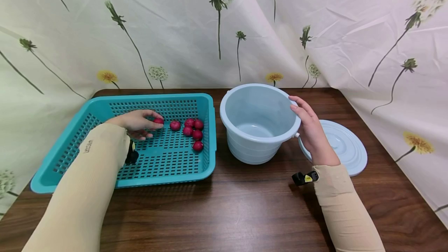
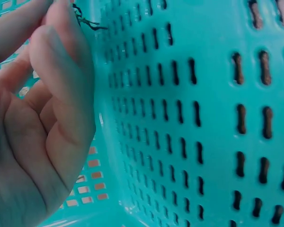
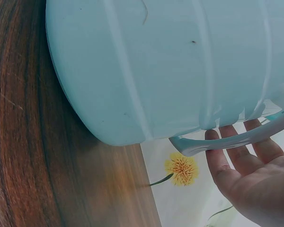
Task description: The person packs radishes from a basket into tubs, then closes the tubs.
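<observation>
Inside the teal slotted basket, my left hand pinches a small red radish between thumb and fingers. Dark stringy stalks poke out past the fingertips in the left wrist view; the radish itself is mostly hidden there. Several more radishes lie toward the basket's right side. My right hand holds the right rim of a pale blue bucket, which stands upright with its inside showing no contents. In the right wrist view, the fingers reach behind the bucket's handle to its wall.
A pale blue round lid lies flat on the dark wooden table, right of the bucket and partly behind my right forearm. A white cloth printed with dandelions hangs along the back and sides.
</observation>
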`<state>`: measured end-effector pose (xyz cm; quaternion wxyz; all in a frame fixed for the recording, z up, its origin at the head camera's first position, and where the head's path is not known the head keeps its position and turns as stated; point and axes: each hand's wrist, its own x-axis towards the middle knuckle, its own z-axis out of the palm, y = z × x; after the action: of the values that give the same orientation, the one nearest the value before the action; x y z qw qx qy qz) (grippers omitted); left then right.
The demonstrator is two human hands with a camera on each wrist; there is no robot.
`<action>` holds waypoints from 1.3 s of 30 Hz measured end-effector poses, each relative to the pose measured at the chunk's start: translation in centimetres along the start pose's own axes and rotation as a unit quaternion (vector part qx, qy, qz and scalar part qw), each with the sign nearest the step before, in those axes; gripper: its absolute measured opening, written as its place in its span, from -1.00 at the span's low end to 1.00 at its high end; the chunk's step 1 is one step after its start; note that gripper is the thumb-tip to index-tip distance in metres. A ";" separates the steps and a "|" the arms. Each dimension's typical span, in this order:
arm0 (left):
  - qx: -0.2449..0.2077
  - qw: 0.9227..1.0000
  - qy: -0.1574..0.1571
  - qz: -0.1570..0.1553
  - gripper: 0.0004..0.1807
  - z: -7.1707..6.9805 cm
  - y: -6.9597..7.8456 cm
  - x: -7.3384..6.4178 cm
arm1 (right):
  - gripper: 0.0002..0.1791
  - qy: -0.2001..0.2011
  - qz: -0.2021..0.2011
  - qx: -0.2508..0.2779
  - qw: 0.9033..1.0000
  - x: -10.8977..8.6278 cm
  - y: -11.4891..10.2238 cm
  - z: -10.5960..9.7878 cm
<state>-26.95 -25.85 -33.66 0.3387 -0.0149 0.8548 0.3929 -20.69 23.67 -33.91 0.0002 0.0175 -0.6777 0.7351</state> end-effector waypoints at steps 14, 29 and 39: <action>0.003 0.999 0.016 0.042 -0.22 -0.7 1.1 -0.7 | -0.68 -0.001 0.003 -0.002 1.000 -0.1 -0.1 0.0; -0.018 0.996 0.020 0.083 -0.16 -0.9 3.5 -1.8 | -0.69 -0.005 0.003 -0.003 1.000 -0.1 -0.1 0.2; -0.021 0.992 0.051 0.116 -0.21 -0.4 5.3 -2.4 | -0.67 -0.006 0.003 0.000 1.000 -0.1 -0.1 0.0</action>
<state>-26.90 -23.05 -28.56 0.2461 0.0571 0.8587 0.4460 -20.61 23.63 -33.84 -0.0063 0.0199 -0.6776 0.7352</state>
